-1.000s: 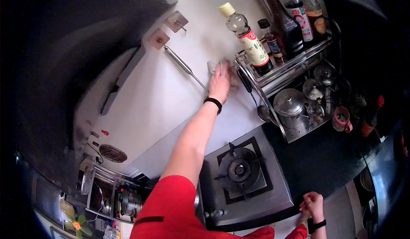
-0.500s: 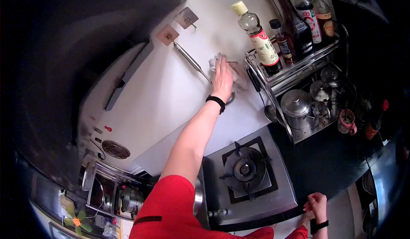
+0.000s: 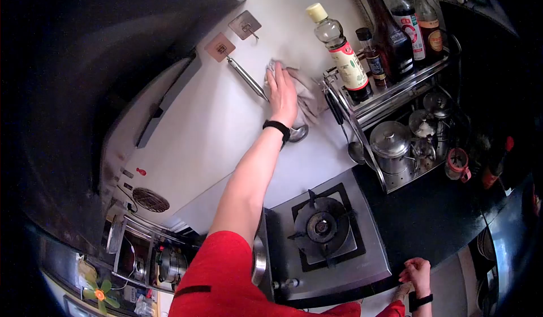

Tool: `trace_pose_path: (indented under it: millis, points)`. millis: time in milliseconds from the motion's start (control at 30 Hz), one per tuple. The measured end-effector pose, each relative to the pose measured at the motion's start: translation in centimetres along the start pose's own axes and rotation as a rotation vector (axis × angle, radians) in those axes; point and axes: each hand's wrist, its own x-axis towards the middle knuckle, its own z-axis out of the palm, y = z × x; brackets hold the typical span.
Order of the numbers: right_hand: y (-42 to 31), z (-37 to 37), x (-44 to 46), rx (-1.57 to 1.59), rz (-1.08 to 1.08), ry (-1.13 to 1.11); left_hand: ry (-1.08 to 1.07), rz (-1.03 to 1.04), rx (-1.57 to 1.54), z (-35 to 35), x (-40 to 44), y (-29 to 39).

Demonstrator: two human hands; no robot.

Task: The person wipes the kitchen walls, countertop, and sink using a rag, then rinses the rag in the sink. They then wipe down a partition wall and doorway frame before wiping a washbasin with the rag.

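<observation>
My left hand (image 3: 283, 97) lies with fingers stretched over a greyish cloth (image 3: 307, 95), pressing it to the white wall (image 3: 192, 113). Part of the cloth hangs loose to the right of the fingers. Beside the hand a steel ladle (image 3: 246, 78) hangs from a wall hook; my hand and wrist hide its middle, while its bowl shows below the wrist. Low at the right, my right hand (image 3: 417, 274) hovers near the counter's front edge with fingers loosely curled, and I see nothing in it.
A metal rack (image 3: 396, 93) at the right carries several sauce bottles (image 3: 348, 62) above and lidded pots (image 3: 391, 141) below. Another ladle (image 3: 356, 151) hangs at its side. The gas stove (image 3: 323, 226) lies beneath my left arm. A dark range hood (image 3: 164, 51) looms at the left.
My left hand and the cloth have moved left and slightly up along the wall, uncovering more of the ladle's bowl. My right hand has barely moved.
</observation>
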Motion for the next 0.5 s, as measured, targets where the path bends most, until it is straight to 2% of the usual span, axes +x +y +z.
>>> trace_pose_path:
  millis: [100,133,167,233,267,400,500]
  points:
    - [0.1,-0.1,0.2,0.019,-0.001,-0.006,0.031,-0.081,-0.098,-1.6,2.2,0.1]
    - [0.1,0.1,0.2,0.017,-0.002,-0.007,0.097,-0.264,-0.362,-1.1,2.4,0.5]
    - [0.2,0.0,0.0,0.023,-0.003,0.005,0.094,-0.271,-0.363,-1.1,1.7,0.5]
    - [0.3,0.0,0.0,0.035,-0.012,0.022,0.05,-0.035,-0.07,-1.2,0.3,0.7]
    - [0.4,0.0,0.1,0.026,-0.024,0.018,-0.024,-0.078,-0.091,-1.1,-0.4,1.1]
    - [0.1,0.0,-0.1,0.005,-0.016,0.008,0.005,-0.051,-0.201,-1.5,1.1,-0.1]
    - [0.3,-0.1,0.0,-0.011,-0.026,-0.01,0.001,-0.058,-0.144,-2.9,2.8,-0.3]
